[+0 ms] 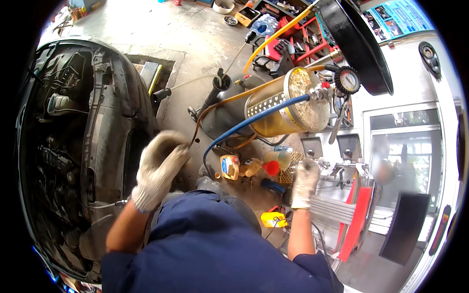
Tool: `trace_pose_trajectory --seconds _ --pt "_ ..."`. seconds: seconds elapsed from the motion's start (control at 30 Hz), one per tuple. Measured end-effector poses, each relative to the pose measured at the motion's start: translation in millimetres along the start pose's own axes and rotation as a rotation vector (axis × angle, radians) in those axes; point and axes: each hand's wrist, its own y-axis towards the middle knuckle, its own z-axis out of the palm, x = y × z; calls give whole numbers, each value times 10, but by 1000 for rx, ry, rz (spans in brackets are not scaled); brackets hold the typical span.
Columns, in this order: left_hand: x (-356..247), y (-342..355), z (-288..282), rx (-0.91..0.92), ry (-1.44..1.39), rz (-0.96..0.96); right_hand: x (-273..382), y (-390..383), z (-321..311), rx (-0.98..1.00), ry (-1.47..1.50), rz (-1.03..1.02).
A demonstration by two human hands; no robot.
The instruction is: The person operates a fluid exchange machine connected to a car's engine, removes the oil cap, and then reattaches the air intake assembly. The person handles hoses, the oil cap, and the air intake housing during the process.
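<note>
White-gloved left fingers (177,160) loosely parted, brown hose (197,126) beside their tips; right fingers (308,167) curled, contents unclear, near red funnel (270,168)

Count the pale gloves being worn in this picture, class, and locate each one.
2. The left glove is beside the dark car; the right glove is to the right of the red funnel. Neither is hidden.

Bright light whitens the concrete floor (122,24) at upper left, and daylight shows through the glazed door (410,168) at right. The engine bay (51,132) lies in deep shadow. My navy shirt (210,244) appears evenly lit. Fisheye distortion curves the margins into black; a soft blurred patch obscures part of the glazed door.
</note>
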Motion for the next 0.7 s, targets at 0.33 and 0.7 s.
trace_pose_trajectory --seconds 0.33,0.7 --pt "-707 2072 1540 502 693 459 -808 -1471 225 642 -439 88" --pt "-164 2706 2414 805 188 37 -2945 -2871 -129 594 -333 640"
